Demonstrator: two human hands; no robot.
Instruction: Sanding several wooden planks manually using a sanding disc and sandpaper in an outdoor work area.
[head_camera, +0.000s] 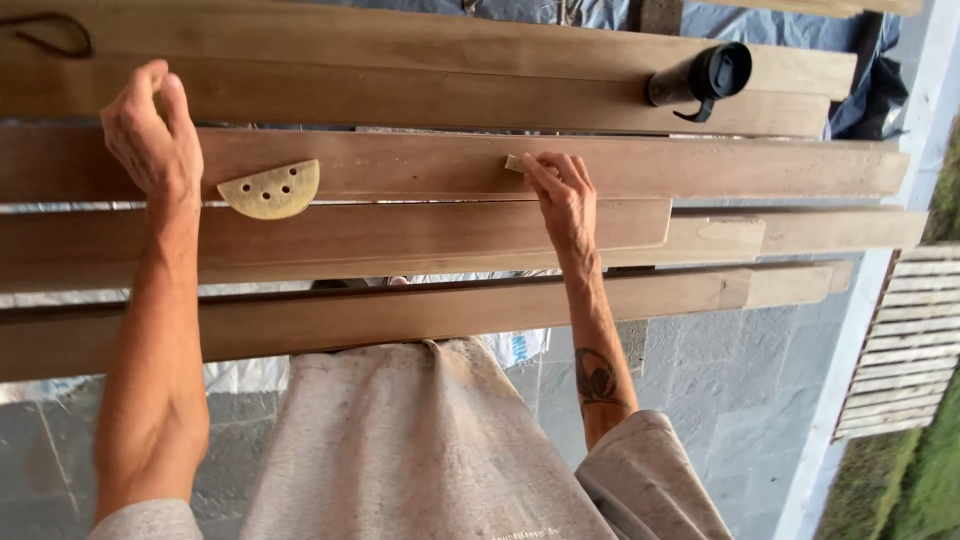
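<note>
Long planks (420, 165) span a grey paved floor (720, 370); your right hand (562, 200) pinches a sandpaper scrap (515, 163) on one, left hand (150, 135) loosely curled, holding nothing, beside a half-disc (270, 188).

Planks (430, 165) run off the left edge, ends not seen; top plank cut by the upper edge. Dark cord loop (45, 35) top left, partly cut off, can't tell what it belongs to. Small sanding piece (514, 162) mostly hidden under right hand (562, 195) fingers, shape unclear. Left hand (150, 130) curled on the plank edge; fingertips hidden, can't tell if anything is held. Half-round sanding disc (272, 188): lower part tucked behind the next plank. Black cylinder (700, 75): far end hidden, kind unclear. Supports under the planks hidden by the person's lap. Tarp (770, 22) behind, mostly covered. Slatted panel (915, 340) cut off at the right edge.
</note>
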